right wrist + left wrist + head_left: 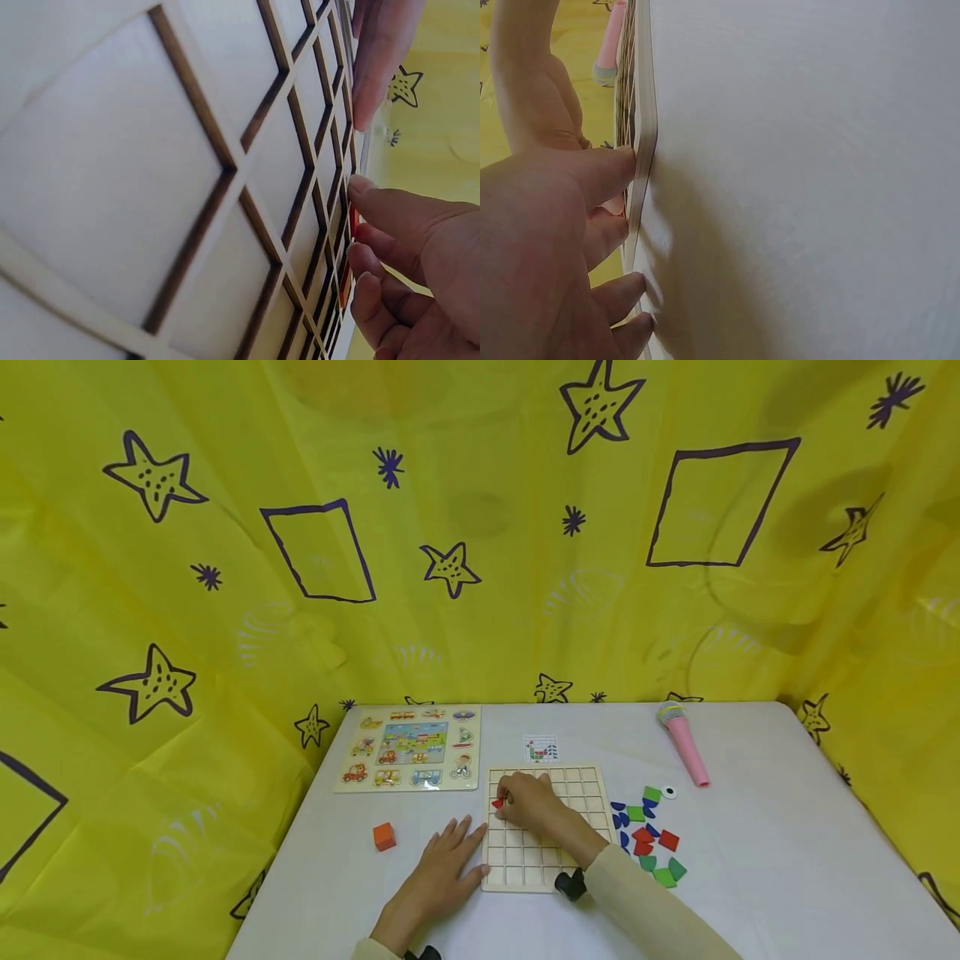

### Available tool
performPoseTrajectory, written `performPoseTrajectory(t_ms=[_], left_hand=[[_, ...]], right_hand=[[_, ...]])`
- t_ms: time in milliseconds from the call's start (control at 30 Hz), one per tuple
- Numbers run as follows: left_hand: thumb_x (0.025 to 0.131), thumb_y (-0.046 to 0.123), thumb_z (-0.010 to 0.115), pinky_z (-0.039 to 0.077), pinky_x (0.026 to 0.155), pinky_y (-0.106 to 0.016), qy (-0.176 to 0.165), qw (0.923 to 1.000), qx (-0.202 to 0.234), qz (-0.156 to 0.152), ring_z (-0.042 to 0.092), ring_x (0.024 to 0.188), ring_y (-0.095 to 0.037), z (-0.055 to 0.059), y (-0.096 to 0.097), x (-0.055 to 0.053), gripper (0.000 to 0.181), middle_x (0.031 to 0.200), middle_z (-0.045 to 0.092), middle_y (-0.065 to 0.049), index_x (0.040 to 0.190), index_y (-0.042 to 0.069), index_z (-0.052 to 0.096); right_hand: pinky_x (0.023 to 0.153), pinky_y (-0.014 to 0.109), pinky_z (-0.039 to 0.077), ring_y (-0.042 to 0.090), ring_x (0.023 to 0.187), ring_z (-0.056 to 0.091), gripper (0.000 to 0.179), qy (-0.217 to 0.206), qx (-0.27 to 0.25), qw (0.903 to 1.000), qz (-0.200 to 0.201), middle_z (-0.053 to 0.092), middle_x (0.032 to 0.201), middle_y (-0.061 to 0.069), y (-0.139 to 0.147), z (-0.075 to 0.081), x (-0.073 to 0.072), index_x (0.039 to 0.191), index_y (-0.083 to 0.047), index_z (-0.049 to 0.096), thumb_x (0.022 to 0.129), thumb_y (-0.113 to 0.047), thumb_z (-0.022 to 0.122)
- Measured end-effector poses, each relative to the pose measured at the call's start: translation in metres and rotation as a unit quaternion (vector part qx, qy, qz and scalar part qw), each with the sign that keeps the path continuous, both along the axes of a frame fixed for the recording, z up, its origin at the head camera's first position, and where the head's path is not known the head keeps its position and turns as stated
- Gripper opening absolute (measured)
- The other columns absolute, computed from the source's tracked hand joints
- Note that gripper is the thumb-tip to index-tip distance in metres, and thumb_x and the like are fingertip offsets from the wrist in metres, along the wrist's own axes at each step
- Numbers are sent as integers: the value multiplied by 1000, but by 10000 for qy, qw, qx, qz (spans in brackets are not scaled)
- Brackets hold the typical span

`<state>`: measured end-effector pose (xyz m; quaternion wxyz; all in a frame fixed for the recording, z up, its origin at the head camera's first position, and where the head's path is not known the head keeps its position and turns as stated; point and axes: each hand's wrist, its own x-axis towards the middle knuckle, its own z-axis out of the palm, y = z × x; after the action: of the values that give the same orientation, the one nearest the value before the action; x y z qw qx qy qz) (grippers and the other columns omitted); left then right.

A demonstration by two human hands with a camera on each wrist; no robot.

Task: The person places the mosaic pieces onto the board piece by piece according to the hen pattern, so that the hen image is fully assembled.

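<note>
A wooden grid board [525, 854] lies on the table. Over its upper left part, my right hand [531, 803] has curled fingers and pinches a small red flat piece [497, 804] at the left column of cells. In the right wrist view, red edges [354, 219] show beside the thumb and fingertips, low against the board; the shape is mostly hidden. My left hand [444, 870] lies spread at the board's left side. Its fingertips touch or nearly touch the board's edge [646, 112] in the left wrist view.
A small pattern card [542, 749] lies behind the board. To the right are several loose red, green and blue pieces [670, 841] and a pink toy microphone [686, 747]. A picture puzzle [372, 779] sits at the back left, an orange cube [384, 837] nearer.
</note>
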<state>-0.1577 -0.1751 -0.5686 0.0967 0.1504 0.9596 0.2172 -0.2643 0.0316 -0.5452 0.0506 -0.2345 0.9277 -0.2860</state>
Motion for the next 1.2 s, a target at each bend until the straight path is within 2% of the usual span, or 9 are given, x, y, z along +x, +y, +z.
performPoseTrajectory(t_ms=[200,467,800,933,1200], left_hand=[[104,50,60,22,128,-64,19,10000,19,8,26,160,-38,1,0,0,66,171,35,-10,163,25,44],[104,50,59,22,128,-64,35,10000,52,13,26,160,-38,1,1,1,66,171,35,-10,163,25,44],[104,50,60,22,128,-64,21,10000,33,35,26,160,-38,2,1,2,66,171,35,-9,163,26,43],[104,50,60,22,128,-64,-6,10000,36,48,26,160,-38,2,1,1,66,172,35,-9,163,27,43],[104,50,60,22,128,-64,10,10000,3,45,26,160,-37,1,1,1,66,172,35,-9,163,25,44]], right_hand=[[76,38,34,12,73,56,7,190,26,9998,-37,67,85,-3,-2,0,3,95,-12,74,93,-16,80],[78,40,36,15,79,61,4,310,75,9995,-60,71,88,-1,-1,0,3,93,-12,75,91,-11,79],[77,39,34,12,72,54,9,253,168,9995,-28,66,84,-5,0,-1,0,95,-13,74,89,-14,80],[78,39,35,13,74,56,11,209,200,9996,-39,65,85,-5,2,-1,1,99,-12,74,90,-15,80],[81,42,39,15,79,58,9,76,84,9993,-364,66,88,-3,24,8,5,102,-12,75,95,-17,78]])
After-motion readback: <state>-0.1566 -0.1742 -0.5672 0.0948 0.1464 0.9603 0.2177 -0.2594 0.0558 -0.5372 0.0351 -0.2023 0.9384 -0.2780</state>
